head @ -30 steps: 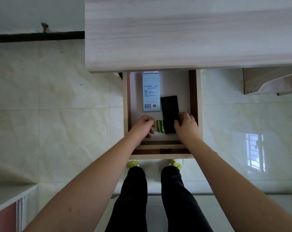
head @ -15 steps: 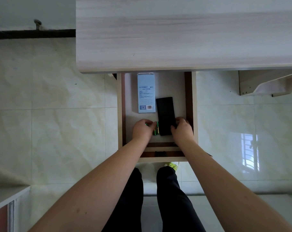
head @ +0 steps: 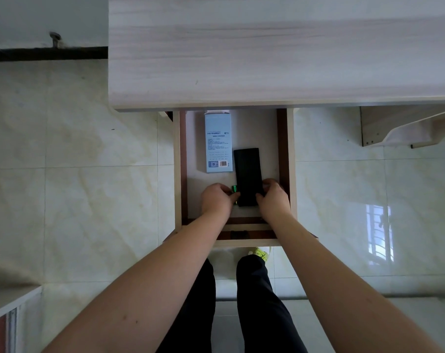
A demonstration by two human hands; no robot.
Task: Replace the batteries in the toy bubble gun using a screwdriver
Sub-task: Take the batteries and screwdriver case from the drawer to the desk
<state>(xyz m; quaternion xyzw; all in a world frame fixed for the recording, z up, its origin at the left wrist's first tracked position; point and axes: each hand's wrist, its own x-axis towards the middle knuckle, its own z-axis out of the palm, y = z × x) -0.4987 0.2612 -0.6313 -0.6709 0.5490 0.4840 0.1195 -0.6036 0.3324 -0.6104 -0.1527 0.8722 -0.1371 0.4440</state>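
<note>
An open drawer sticks out from under a pale wooden desk. Inside lie green batteries, a flat black case and a light blue box. My left hand curls its fingers around the green batteries, hiding most of them. My right hand grips the near end of the black case, thumb on its left edge and fingers on its right. No bubble gun and no screwdriver are in view.
The drawer has dark brown inner walls and a front panel near my legs. Glossy pale floor tiles lie all around. A white cabinet corner is at the lower left, a wooden shelf bracket at the right.
My left hand has closed over the green batteries, which lay free beside it a second ago. My right hand has tightened on the black case's near end.
</note>
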